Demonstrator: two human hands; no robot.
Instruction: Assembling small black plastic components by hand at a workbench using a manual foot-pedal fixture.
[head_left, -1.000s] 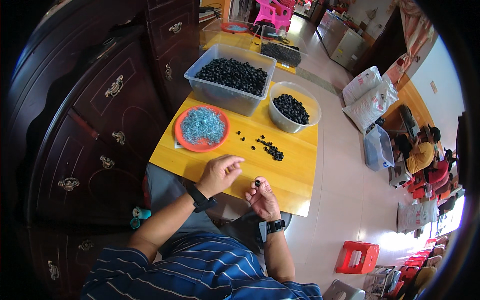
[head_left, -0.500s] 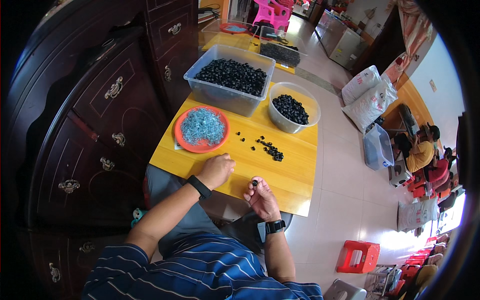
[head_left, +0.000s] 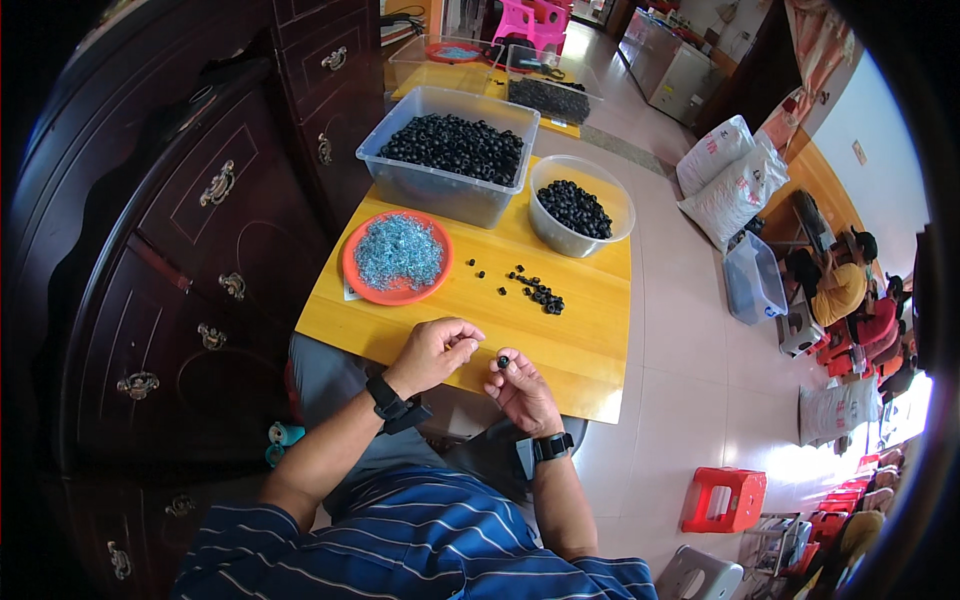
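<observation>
Above the near edge of the yellow table, my right hand [head_left: 527, 398] pinches a small black ring-shaped part [head_left: 503, 361] between thumb and fingertips. My left hand [head_left: 432, 355] is just left of it, thumb and forefinger brought together; what they hold, if anything, is too small to make out. The fingertips of the two hands are a short way apart. Beyond my left hand lies an orange-red plate [head_left: 349, 268] heaped with thin, shiny bluish-silver pieces [head_left: 398, 250]. Several loose black parts [head_left: 543, 296] are scattered on the tabletop [head_left: 470, 305] ahead of my right hand.
A big clear bin [head_left: 440, 195] and a round clear tub [head_left: 570, 238], both with black parts, stand at the table's far side. Dark wooden cabinets [head_left: 200, 250] rise on the left. White sacks [head_left: 735, 195], a red stool [head_left: 724, 499] and seated people [head_left: 842, 292] are to the right.
My left hand has turned and shifted toward my right hand, its thumb and forefinger now showing. My right hand has moved slightly left and up, still holding the black part.
</observation>
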